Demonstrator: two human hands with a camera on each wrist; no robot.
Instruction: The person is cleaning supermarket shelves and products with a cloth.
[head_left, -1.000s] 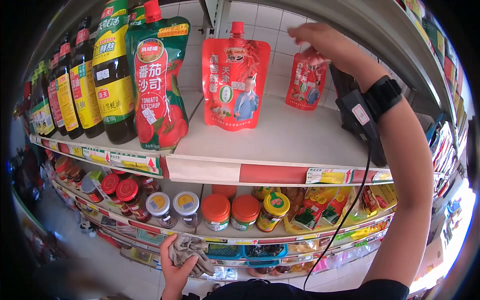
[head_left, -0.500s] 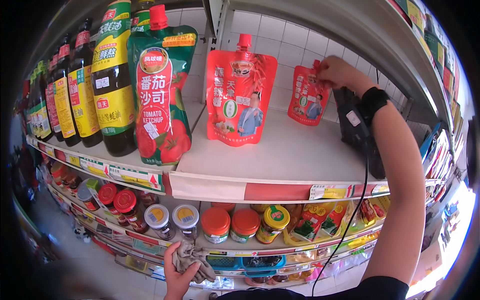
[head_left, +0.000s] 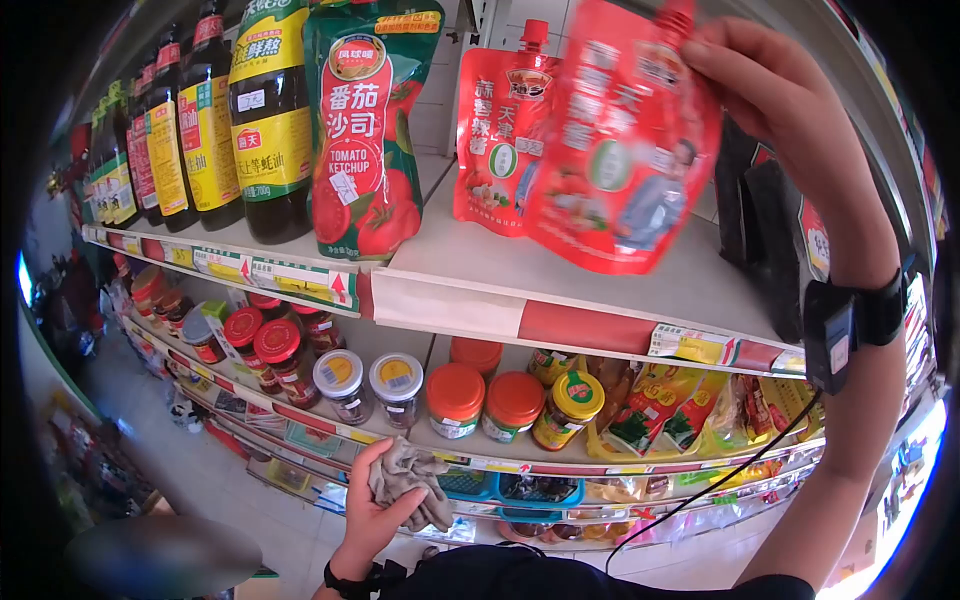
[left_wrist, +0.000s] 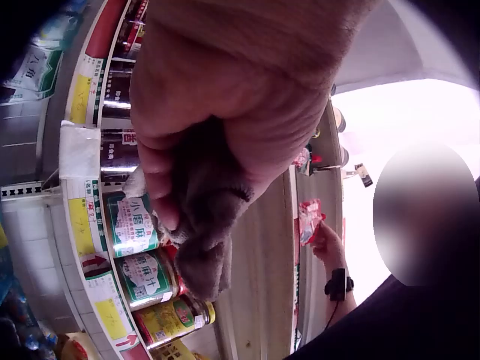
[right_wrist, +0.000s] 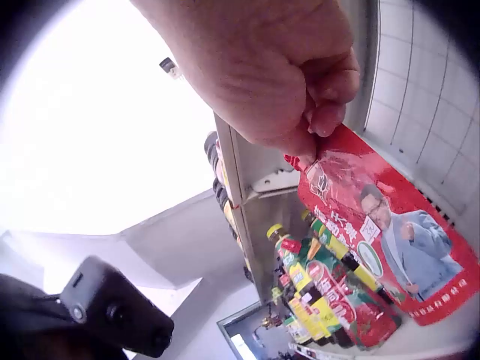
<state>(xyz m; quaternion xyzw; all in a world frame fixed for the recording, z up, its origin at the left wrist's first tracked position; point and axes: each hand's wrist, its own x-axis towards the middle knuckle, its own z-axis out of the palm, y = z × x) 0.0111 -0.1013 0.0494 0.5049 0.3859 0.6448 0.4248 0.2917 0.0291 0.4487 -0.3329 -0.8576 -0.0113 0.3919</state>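
The step in hand looks to be the placing of a red sauce pouch (head_left: 620,150) on the upper shelf (head_left: 650,290), next to another of the same kind. The right hand (head_left: 765,85) pinches the held pouch near its capped spout, thumb and fingers closed on the upper end, so that the body hangs below the grip, slightly tilted, its printed front facing the person. From the head view it stands in front of and partly covers the second red pouch (head_left: 495,145), which is upright on the shelf; whether the two touch, or whether the held one's lower edge rests on the shelf, I cannot tell. The tomato ketchup pouch (head_left: 365,140) stands just left of the second red pouch, with sauce bottles (head_left: 270,120) beyond it. The left hand (head_left: 372,505), lower down before the jars (head_left: 455,395), grips a crumpled grey cloth (head_left: 412,485). The next move, I judge, calls for lining the held pouch up with its match, bringing its base squarely onto the shelf and steadying it before letting go, since a soft pouch could slump or nudge its neighbour.
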